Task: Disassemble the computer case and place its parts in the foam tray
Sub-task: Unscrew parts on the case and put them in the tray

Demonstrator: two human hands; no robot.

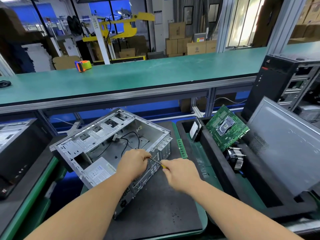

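A long green tabletop runs across the upper half of the view, with an orange tape dispenser standing on it toward the left. Below it, on a dark mat, the computer case lies on its side with the open side up, showing bare metal bays, loose black cables and a grey power supply in its near corner. Right of the mat sits the black foam tray. A grey side panel leans in the tray's right part, a green motherboard stands tilted in a slot behind the middle, a finned heatsink fan lies just below the board, and a hard drive stands upright in a slot at the left rear. A green memory stick rests between the case and the tray. Another black tower stands at far right, and a further dark case lies at far left.

The left hand rests on the case's rear edge, its fingers curled, the grip pinching the metal shaft of a screwdriver. The right hand has its grip closed around the screwdriver's yellow handle, just right of the case's rear panel. The tip is hidden under the left hand's fingers.
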